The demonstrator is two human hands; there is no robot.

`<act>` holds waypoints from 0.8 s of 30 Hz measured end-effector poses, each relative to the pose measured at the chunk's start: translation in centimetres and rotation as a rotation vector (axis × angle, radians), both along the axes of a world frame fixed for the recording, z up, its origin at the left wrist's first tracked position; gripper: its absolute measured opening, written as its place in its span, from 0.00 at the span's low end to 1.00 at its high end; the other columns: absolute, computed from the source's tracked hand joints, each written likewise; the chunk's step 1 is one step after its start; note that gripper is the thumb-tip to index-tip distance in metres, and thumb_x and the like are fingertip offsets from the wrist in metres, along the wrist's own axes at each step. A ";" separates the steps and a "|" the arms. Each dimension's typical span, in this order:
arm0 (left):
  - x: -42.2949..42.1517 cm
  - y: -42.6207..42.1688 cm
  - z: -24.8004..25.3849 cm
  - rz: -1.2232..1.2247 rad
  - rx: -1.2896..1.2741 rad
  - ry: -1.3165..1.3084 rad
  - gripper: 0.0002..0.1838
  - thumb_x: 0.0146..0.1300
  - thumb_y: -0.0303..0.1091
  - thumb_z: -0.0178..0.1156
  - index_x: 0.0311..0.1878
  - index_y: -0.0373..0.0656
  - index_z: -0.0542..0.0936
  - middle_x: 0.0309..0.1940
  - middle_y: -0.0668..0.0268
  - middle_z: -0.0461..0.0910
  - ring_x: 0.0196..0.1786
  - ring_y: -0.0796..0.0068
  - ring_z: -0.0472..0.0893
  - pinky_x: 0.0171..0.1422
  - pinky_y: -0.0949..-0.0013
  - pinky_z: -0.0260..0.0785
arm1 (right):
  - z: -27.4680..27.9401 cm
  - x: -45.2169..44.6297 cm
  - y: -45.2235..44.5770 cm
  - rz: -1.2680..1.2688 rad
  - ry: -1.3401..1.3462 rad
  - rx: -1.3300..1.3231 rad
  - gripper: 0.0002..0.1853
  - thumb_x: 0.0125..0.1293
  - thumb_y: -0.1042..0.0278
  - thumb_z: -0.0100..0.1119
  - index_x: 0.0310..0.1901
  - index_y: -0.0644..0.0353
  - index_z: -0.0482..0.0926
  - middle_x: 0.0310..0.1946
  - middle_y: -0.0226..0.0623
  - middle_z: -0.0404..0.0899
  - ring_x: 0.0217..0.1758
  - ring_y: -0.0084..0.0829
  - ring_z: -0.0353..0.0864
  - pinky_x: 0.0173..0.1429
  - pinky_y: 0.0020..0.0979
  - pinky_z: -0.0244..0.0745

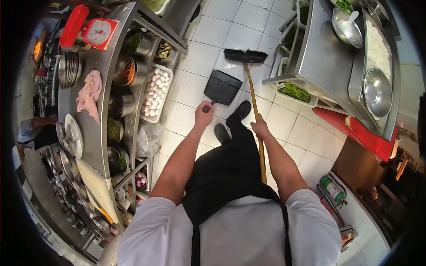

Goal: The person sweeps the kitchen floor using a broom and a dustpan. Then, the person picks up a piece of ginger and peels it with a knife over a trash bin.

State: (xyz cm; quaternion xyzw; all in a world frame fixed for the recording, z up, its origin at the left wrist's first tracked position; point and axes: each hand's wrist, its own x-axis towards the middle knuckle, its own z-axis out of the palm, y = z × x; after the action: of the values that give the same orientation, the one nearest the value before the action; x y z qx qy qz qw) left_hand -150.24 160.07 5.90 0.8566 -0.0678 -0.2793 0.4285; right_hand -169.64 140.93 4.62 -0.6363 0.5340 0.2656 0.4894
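Observation:
My left hand (204, 114) is closed round the handle of a black dustpan (222, 87), whose pan is over the white tiled floor ahead of my feet. My right hand (261, 128) grips the yellow wooden handle of a broom (245, 56). The broom's black bristle head is at the floor, just beyond the dustpan and a little to its right. A gap shows between the broom head and the pan. My black shoes (239, 113) are between the two handles.
At left, a steel counter (96, 66) holds a red scale (98, 33) and a pink cloth (90, 94); a tray of eggs (157, 91) is on the shelves below. At right stand a steel table (326, 48) and a fire extinguisher (333, 189). A co-worker's arm (42, 122) shows far left.

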 end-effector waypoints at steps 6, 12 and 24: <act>-1.5 2.9 -1.2 0.063 -0.039 0.004 0.09 0.56 0.33 0.66 0.34 0.44 0.75 0.28 0.65 0.77 0.35 0.70 0.77 0.43 0.67 0.69 | 1.3 -2.7 1.4 0.322 0.147 0.130 0.22 0.59 0.78 0.41 0.57 0.70 0.59 0.28 0.57 0.77 0.19 0.44 0.80 0.18 0.42 0.75; -2.8 6.3 -2.1 0.304 -0.122 0.028 0.07 0.56 0.30 0.65 0.32 0.43 0.75 0.26 0.66 0.76 0.32 0.75 0.75 0.40 0.70 0.69 | 10.4 -6.6 4.0 0.265 -0.010 0.322 0.20 0.62 0.70 0.56 0.56 0.62 0.69 0.18 0.36 0.71 0.11 0.29 0.67 0.14 0.31 0.63; -7.1 18.5 -0.8 0.490 -0.022 0.087 0.08 0.56 0.31 0.65 0.30 0.45 0.73 0.23 0.71 0.70 0.30 0.78 0.70 0.37 0.71 0.65 | 3.6 10.1 4.1 0.610 -0.048 0.005 0.43 0.60 0.68 0.58 0.73 0.52 0.44 0.39 0.59 0.79 0.19 0.41 0.80 0.21 0.38 0.77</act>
State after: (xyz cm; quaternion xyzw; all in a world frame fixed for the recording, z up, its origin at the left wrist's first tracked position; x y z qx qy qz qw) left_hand -157.36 178.53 5.05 0.8300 0.1576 -0.2028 0.4951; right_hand -159.59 145.05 8.25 -0.7721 0.3059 0.3865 0.4012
